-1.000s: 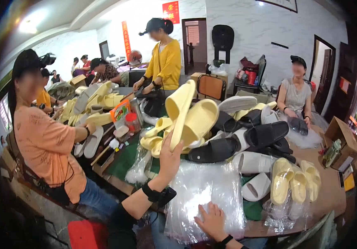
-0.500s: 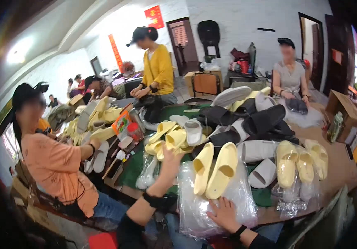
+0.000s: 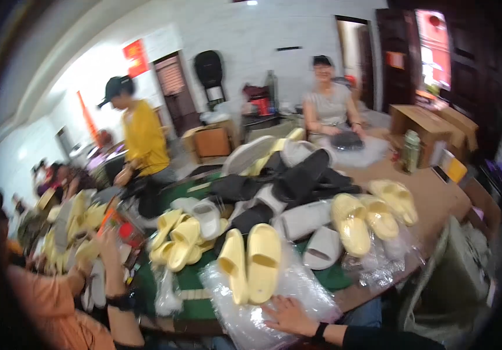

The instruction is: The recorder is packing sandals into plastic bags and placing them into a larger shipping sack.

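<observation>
My right hand (image 3: 293, 316) lies flat, fingers spread, on a stack of clear plastic bags (image 3: 297, 286), its fingertips by the heel of a yellow slipper (image 3: 264, 265). That slipper and its mate (image 3: 233, 265) rest side by side on the bags. My left hand (image 3: 108, 248) is raised at the left, in front of the red-lidded jar (image 3: 127, 232) and near the co-worker in orange. Motion smears its fingers, so I cannot tell what they hold, if anything. Between my hands is a small heap of yellow slippers (image 3: 182, 240) with a grey slipper (image 3: 206, 218) beside it.
Black slippers (image 3: 303, 175) and grey ones pile up beyond the pair. Bagged yellow slippers (image 3: 351, 224) lie to the right. A green bottle (image 3: 411, 151) stands near cardboard boxes (image 3: 423, 125). Co-workers in orange (image 3: 52, 303), yellow (image 3: 144, 137) and grey (image 3: 328, 108) are around the table.
My left hand has left the yellow slipper heap and moved left toward the co-worker in orange. My right hand stays on the bags. The view has turned to the right.
</observation>
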{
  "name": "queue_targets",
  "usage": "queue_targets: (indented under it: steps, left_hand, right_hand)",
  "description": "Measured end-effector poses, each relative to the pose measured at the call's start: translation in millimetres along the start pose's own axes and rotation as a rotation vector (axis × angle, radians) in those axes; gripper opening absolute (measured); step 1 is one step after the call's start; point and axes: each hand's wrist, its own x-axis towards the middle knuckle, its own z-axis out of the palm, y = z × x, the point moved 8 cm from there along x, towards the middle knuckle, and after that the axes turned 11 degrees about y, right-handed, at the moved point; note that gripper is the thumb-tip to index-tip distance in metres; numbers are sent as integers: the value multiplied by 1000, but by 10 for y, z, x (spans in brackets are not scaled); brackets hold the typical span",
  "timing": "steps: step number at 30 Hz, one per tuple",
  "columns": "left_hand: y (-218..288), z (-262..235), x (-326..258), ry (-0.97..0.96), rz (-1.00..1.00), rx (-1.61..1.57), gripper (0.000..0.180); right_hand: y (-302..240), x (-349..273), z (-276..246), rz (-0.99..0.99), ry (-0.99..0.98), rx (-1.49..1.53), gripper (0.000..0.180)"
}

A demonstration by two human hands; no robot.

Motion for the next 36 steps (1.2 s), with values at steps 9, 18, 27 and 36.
queue_targets:
  steps: [9,18,27,36]
  left_hand:
    - [1077,546,-1473,-730,-178,-336,26]
    - [2689,-162,-3694,-2217,594,-923,66]
    - [2718,46,-3679,-2271,468,-810,46]
    - [2509,341,-3646,-2150,354,-668,33]
  right_hand:
    - [-26,-136,-10,-1,-34,98,62]
    - [-70,-71,8,28,-28,33,57]
    - [-145,-29,-83,-16,40,47,54]
    - [-129,-25,-103,-24,43,6,56]
